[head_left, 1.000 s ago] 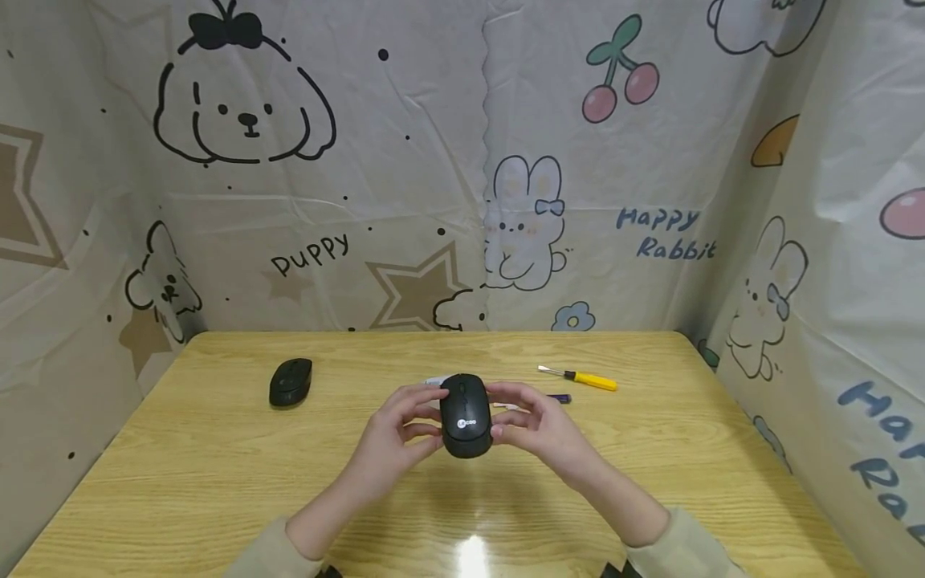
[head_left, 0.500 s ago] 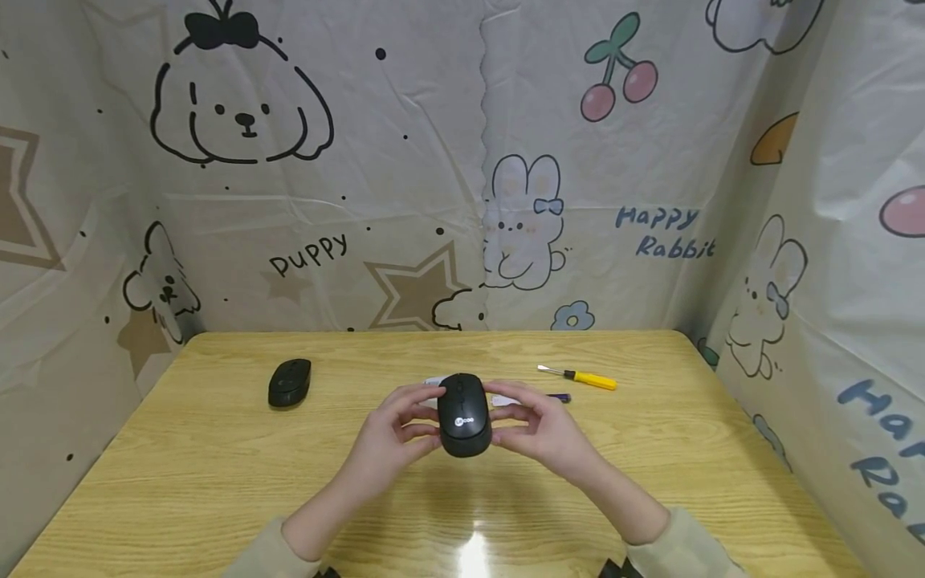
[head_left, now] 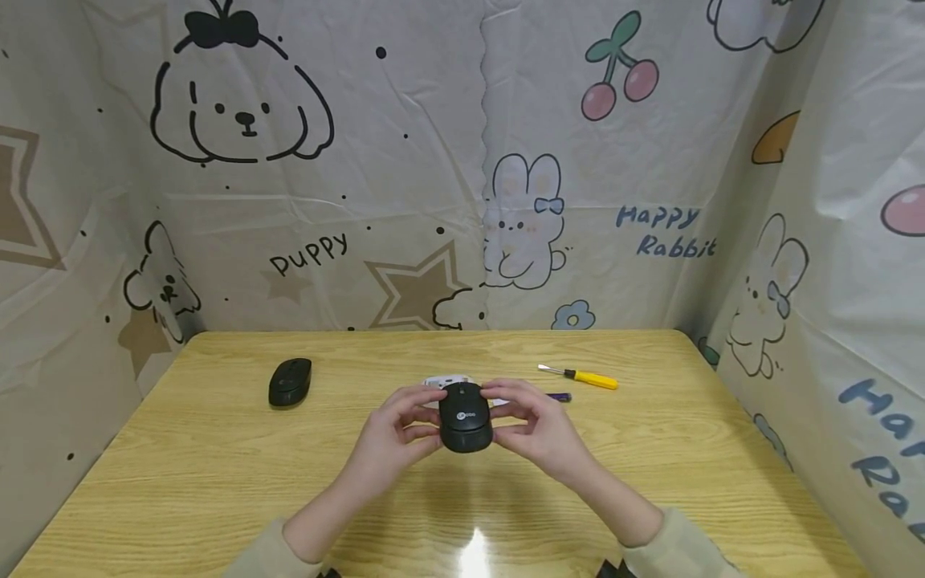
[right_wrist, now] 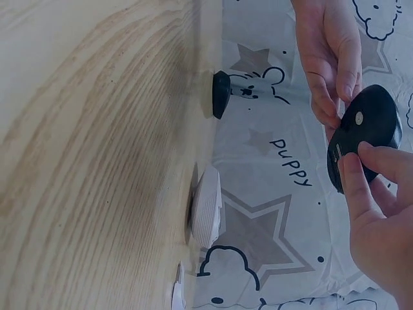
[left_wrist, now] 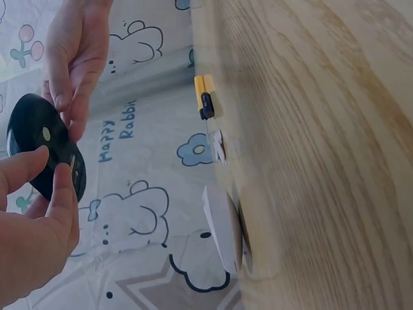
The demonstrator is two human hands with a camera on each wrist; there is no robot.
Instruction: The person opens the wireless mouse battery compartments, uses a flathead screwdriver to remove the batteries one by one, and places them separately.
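Between my two hands a black computer mouse [head_left: 466, 417] with a white logo is held up above the wooden table. My left hand [head_left: 393, 429] pinches its left side between thumb and fingers. On the opposite side, the thumb and fingers of my right hand [head_left: 538, 425] grip it the same way. The mouse's underside [right_wrist: 361, 129], with a small round light spot, shows in the right wrist view. In the head view its back end tilts toward me. Partly hidden behind it lies a white rounded thing [left_wrist: 222, 229] on the table.
A second black mouse [head_left: 291, 382] rests at the left of the wooden table [head_left: 217, 482]. Back right lies a yellow-handled screwdriver [head_left: 594, 380]. Just nearer is a slim white thing with a purple end [head_left: 560, 396], partly covered by my right hand. Printed cloth [head_left: 405, 201] hangs behind.
The mouse in my hands has tipped, so its top looks shorter and more of its back edge shows. More of the white thing behind has come into view. Both hands keep their grip.
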